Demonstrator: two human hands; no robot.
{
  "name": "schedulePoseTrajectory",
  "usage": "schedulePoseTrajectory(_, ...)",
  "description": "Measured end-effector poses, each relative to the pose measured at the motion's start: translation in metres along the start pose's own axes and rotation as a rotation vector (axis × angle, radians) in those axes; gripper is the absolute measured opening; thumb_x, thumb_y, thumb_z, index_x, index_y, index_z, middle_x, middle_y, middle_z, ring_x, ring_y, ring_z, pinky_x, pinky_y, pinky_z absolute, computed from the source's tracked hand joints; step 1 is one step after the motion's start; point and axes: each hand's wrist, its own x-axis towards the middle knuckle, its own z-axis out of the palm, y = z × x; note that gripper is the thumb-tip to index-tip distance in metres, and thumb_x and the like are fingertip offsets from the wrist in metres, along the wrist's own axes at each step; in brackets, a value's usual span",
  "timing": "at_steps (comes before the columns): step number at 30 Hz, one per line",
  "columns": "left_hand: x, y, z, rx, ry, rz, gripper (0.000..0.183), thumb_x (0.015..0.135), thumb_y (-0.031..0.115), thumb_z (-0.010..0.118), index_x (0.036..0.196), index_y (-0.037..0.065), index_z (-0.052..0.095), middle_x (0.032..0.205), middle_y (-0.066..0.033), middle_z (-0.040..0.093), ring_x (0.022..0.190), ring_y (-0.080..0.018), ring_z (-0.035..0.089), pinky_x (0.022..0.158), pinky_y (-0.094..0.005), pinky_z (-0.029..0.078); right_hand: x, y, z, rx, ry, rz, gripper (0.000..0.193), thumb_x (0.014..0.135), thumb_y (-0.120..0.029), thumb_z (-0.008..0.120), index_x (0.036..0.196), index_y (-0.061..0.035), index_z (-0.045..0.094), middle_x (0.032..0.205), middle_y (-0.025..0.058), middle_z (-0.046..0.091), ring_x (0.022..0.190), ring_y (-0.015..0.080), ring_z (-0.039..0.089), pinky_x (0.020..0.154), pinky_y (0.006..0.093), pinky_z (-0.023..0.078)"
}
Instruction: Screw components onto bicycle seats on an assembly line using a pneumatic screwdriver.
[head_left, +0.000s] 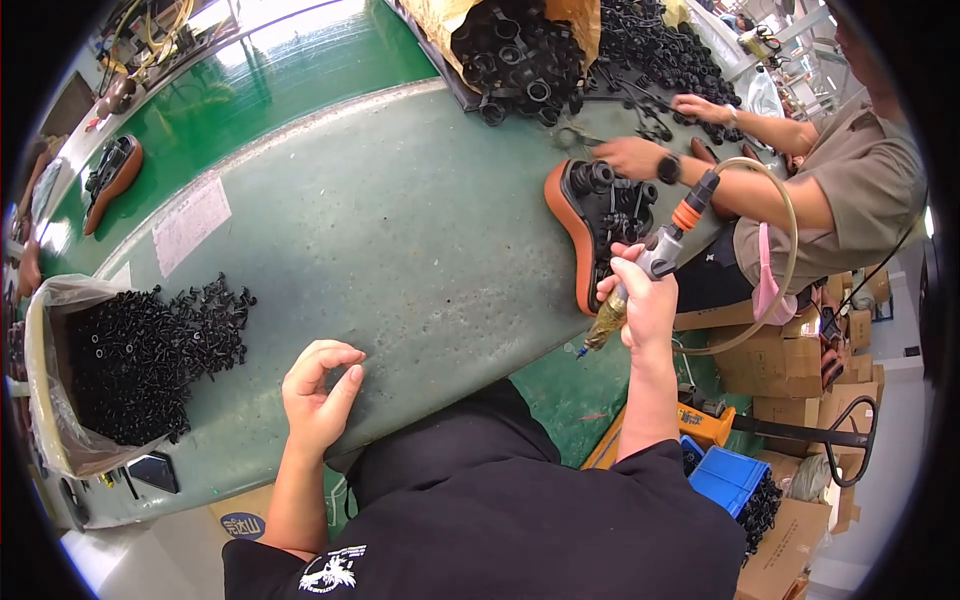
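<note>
My right hand [645, 300] is wrapped round a pneumatic screwdriver [662, 255] with a grey body and an orange collar. Its bit points down and left, past the table's front edge. Just behind it stands a long orange-brown shell [572, 235] with black fittings inside, partly hidden by my hand. Over the front of the table, my left hand [322, 395] is loosely curled, with a small gap between thumb and forefinger and nothing visible in it. The box of black screws [45, 375] lies to its left, lined with clear plastic, its screws spilling onto the table.
A co-worker's hands [632, 158] reach over black parts at the far right. A paper sack [458, 20] holds black ring-shaped parts. Another brown shell [115, 185] lies on the green conveyor [290, 75]. The tool's hose [790, 230] loops right. Below right are a blue bin [725, 480] and cartons.
</note>
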Motion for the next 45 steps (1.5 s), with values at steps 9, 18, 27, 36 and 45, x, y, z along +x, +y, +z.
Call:
schedulePoseTrajectory(9,0.007,0.005,-0.005,0.166,-0.013,0.086,0.009,0.089,-0.007,0.073,0.097,-0.004,0.072,0.1,-0.0119,0.073,0.094,-0.0211,0.068,0.086,-0.0303,0.052,-0.005,0.012,0.027,0.149,-0.425,0.063,0.017,0.084,0.006,0.064,0.097,-0.0028,0.058,0.08,0.0127,0.07,0.058,0.0207,0.069,0.067,0.0328,0.059)
schedulePoseTrajectory(18,0.042,0.019,0.022,0.593,0.136,0.363,0.043,0.085,0.008,0.083,0.124,-0.002,0.068,0.126,-0.018,0.068,0.116,-0.0312,0.065,0.1,-0.0396,0.052,-0.089,0.0,0.068,0.009,-1.08,0.457,0.023,0.084,0.001,0.074,0.102,-0.0027,0.061,0.084,0.0011,0.066,0.07,0.0119,0.07,0.065,0.0281,0.054)
schedulePoseTrajectory(27,0.021,0.019,0.017,0.629,0.343,0.392,0.052,0.071,0.022,0.096,0.11,-0.001,0.071,0.113,-0.0164,0.07,0.103,-0.0326,0.067,0.09,-0.0413,0.055,-0.083,-0.03,0.064,0.195,-1.009,0.24,0.026,0.078,0.002,0.072,0.102,0.0035,0.061,0.094,0.0196,0.072,0.077,0.0174,0.073,0.071,0.0312,0.061)
schedulePoseTrajectory(36,0.022,0.015,0.014,0.946,0.348,0.547,0.043,0.073,0.022,0.093,0.102,-0.002,0.073,0.099,-0.0148,0.073,0.09,-0.0322,0.069,0.083,-0.0404,0.056,-0.068,-0.044,0.064,0.377,-1.076,-0.089,0.037,0.078,-0.003,0.071,0.109,-0.0032,0.05,0.128,0.0474,0.06,0.062,0.0206,0.069,0.066,0.0359,0.06)
schedulePoseTrajectory(45,0.031,0.014,0.011,0.889,0.352,0.632,0.036,0.074,0.013,0.091,0.1,-0.004,0.074,0.094,-0.0151,0.073,0.084,-0.0315,0.071,0.078,-0.0378,0.057,-0.061,-0.045,0.058,0.433,-1.116,-0.154,0.034,0.081,-0.002,0.069,0.11,-0.0042,0.05,0.128,0.0461,0.06,0.063,0.0207,0.069,0.068,0.0367,0.06)
